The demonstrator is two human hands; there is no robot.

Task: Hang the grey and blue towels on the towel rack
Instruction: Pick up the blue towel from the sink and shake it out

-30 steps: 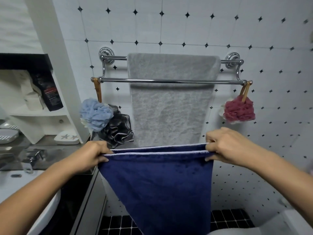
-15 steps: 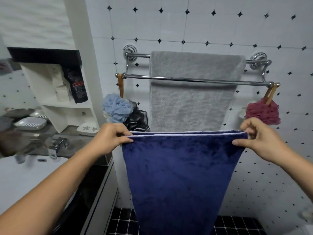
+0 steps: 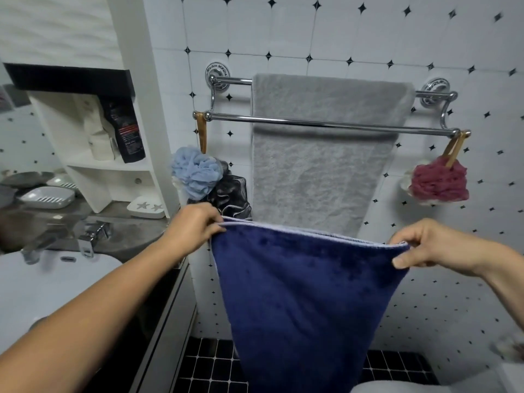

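At the far left we see a white sink [image 3: 42, 279] with a chrome tap [image 3: 90, 236] set in a dark surface [image 3: 133, 236], whose long edge runs toward us beside our left forearm. Above it a white shelf unit [image 3: 113, 165] holds a black bottle [image 3: 124, 131] with red and white print too blurred for us to read. Our left hand [image 3: 192, 231] is clenched on the left top corner of the blue towel [image 3: 306, 302], thumb on the near side. Just above that hand a pale blue bath puff [image 3: 195, 171] and a dark one [image 3: 229, 194] hang from the left end of the towel rack [image 3: 326, 123]. The rack has two chrome bars running left to right; the grey towel [image 3: 317, 171] is draped over the rear bar and hangs flat against the tiled wall [image 3: 340, 32], its long axis vertical. The front bar is bare along its whole length. We hold the blue towel below that bar and in front of the grey towel's lower end, its doubled top edge stretched nearly level, slightly lower on the right, the body hanging down toward the black-tiled floor [image 3: 204, 370]. Open air lies between the blue towel's top edge and the front bar. Our right hand [image 3: 431, 245] pinches the right top corner. Above it a red bath puff [image 3: 439, 182] hangs from the rack's right end.
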